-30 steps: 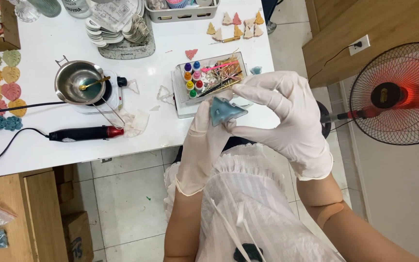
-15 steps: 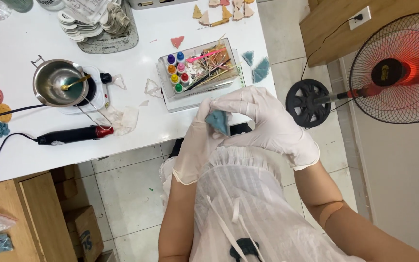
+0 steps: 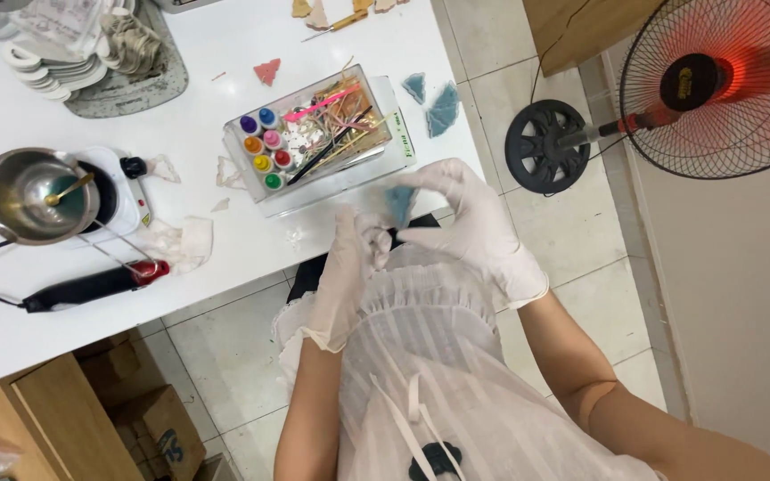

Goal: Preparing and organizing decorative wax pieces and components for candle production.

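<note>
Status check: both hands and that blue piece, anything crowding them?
Left hand and right hand, both gloved, pinch the blue piece between fingertips. Held just off the white table edge, above the lap. Clear box of colour pots nearby, not touching.

Blue piece (image 3: 398, 205): mostly covered by gloved fingers (image 3: 443, 178) of the hands, shape unclear. Left of it, metal pot (image 3: 37, 196): contents too dim to tell. Beyond it, clear box (image 3: 318, 138): jumbled small items indistinct. Right of it, fan (image 3: 715, 85): cut off by the frame's top and right edges.
</note>
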